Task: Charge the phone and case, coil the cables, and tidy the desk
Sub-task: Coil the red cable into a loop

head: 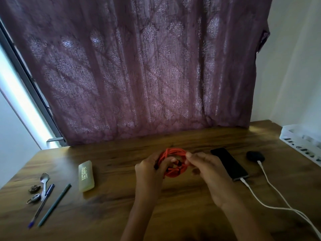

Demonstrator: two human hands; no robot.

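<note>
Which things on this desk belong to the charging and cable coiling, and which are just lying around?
In use: orange cable, held by left hand and right hand; phone; black case; white cables.
Lying about: spoon, blue pen, dark pen, yellow box, white basket.

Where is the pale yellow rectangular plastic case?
The pale yellow case lies left of centre in the head view, between the dark pencil and the left hand.

a home room: a wooden desk (173,197) set against a patterned purple curtain (147,66) over a window, with pens (50,204) and a spoon (44,180) lying about
</note>
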